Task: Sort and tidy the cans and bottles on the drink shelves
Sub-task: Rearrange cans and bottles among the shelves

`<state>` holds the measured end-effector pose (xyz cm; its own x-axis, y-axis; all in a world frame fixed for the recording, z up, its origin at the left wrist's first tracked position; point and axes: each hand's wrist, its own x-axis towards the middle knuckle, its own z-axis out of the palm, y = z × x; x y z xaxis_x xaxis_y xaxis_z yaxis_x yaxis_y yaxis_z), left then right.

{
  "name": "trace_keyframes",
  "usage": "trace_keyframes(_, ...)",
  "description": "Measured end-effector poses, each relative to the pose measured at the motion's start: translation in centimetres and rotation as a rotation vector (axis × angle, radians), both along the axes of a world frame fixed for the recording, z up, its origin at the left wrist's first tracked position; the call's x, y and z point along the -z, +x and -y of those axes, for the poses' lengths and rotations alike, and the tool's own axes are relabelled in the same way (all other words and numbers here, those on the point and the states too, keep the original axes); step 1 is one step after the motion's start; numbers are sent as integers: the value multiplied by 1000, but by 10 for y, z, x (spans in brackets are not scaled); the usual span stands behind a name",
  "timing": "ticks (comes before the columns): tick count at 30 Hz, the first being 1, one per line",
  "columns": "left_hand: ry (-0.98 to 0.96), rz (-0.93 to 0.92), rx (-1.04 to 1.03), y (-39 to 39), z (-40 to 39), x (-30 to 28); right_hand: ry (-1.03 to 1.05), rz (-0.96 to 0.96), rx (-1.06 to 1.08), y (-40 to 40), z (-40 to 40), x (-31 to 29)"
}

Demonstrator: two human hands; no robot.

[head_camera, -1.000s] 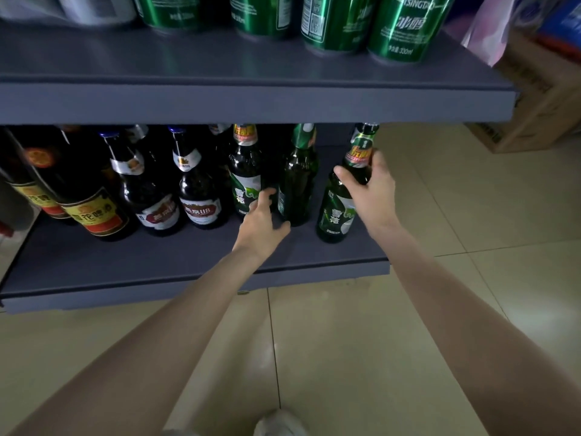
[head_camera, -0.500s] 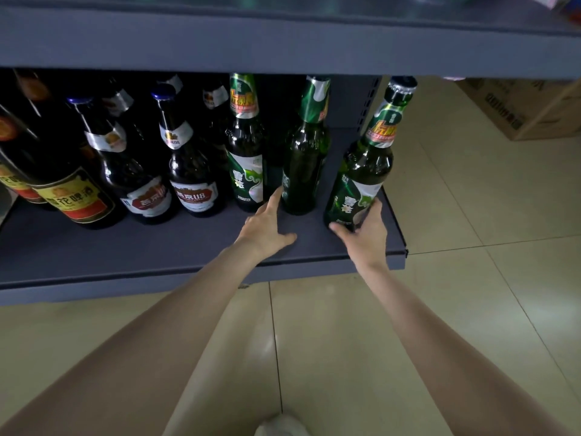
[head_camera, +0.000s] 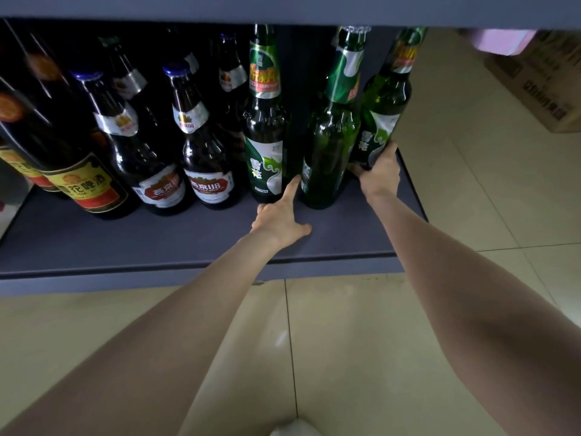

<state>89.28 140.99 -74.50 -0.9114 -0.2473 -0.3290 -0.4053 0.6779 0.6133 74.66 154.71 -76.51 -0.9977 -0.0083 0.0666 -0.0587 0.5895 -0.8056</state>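
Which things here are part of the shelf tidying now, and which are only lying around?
In the job:
right hand holding the rightmost green bottle
left hand with a finger against the middle green bottle
labelled green bottle
brown bottles
shelf

Just lying about:
cardboard box
tiled floor

right hand (head_camera: 379,174) pushed rightmost green bottle (head_camera: 382,121) back, beside neighbour

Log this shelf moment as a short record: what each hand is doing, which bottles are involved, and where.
left hand: open, on the shelf, forefinger at the middle green bottle
right hand: grips base of the end green bottle
end green bottle: tilted, at the shelf's right end
brown bottles: upright, further left
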Motion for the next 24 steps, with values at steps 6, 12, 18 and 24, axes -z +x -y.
trace_keyframes(6,-15,-34,68,19,10,-8,19,74,-88,38,-21,-5)
trace_keyframes(12,-213,-248,158,73,24,-38,-89,-43,-242,139,-38,-47)
trace_keyframes(18,-559,-890,370,95,26,-129,-2,-559,-363,178,-50,-172)
trace_keyframes(24,-641,-1041,244,91,19,-221,-53,-766,-214,154,-46,-275)
